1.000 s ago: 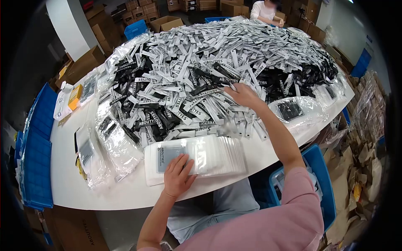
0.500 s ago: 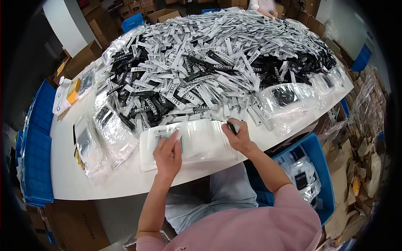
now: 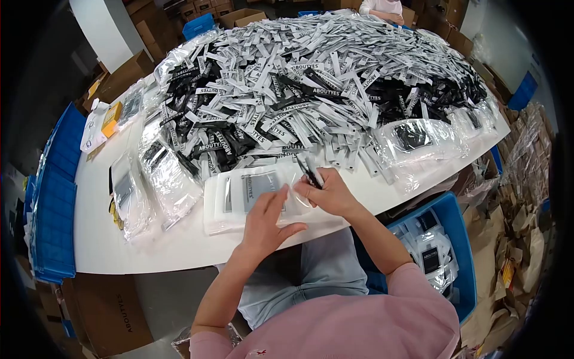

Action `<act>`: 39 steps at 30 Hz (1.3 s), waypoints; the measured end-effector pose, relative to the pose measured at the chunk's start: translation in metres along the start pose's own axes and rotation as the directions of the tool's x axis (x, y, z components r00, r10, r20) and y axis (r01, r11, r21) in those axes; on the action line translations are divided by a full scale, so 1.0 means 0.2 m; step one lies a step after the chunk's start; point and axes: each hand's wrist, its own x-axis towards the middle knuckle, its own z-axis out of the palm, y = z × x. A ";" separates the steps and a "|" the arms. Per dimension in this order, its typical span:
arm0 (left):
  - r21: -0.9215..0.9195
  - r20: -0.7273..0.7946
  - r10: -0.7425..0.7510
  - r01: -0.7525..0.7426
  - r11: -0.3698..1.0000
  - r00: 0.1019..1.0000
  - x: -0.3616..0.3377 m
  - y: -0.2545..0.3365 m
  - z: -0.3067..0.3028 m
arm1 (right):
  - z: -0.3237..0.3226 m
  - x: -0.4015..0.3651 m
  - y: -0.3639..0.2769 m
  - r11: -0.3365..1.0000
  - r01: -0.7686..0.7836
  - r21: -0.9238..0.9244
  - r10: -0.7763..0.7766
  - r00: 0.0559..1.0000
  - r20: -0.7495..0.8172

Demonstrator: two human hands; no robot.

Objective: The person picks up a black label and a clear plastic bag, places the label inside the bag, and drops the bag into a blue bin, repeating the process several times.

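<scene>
A stack of clear plastic bags (image 3: 218,206) lies at the table's near edge, the top one carrying a grey printed panel (image 3: 254,186). Over that panel's lower right is my left hand (image 3: 267,226), fingers stretched out and thumb spread, fingertips at the plastic. Closed around slim black-and-white packets (image 3: 310,173), my right hand (image 3: 329,194) is at the right end of the top bag, with the packets tilted up past the fingers. Just beyond the stack rises a big heap of black and white stick packets (image 3: 287,90) marked ABOUTYES.
More bag stacks (image 3: 412,146) lie to the right, and others (image 3: 170,185) to the left. A blue bin (image 3: 469,257) of filled bags stands low at my right. Blue crates (image 3: 54,197) line the left side. Across the table sits another person (image 3: 382,9).
My left hand has moved right and down, spreading its thumb. My right hand has come left over the bags with the packets. The top bag's panel now shows farther right.
</scene>
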 end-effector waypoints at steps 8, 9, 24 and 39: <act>-0.785 0.346 -0.630 0.582 0.212 0.695 0.02 -0.01 -0.05 | 0.09 -0.03 -0.04 0.861 0.421 -0.286 -0.407 0.907 0.111; -0.752 0.212 -0.606 0.524 0.399 0.767 0.03 0.01 -0.02 | 0.08 -0.01 -0.04 0.897 0.355 -0.262 -0.337 0.935 0.112; -0.213 0.204 -0.231 0.273 0.938 0.951 0.15 -0.12 -0.09 | 0.14 0.01 -0.09 0.654 0.603 -0.457 -0.643 0.761 0.083; 0.267 -0.161 0.280 -0.231 0.936 0.946 0.13 -0.06 0.00 | 0.21 0.04 0.08 0.979 0.066 0.192 -0.060 0.998 -0.035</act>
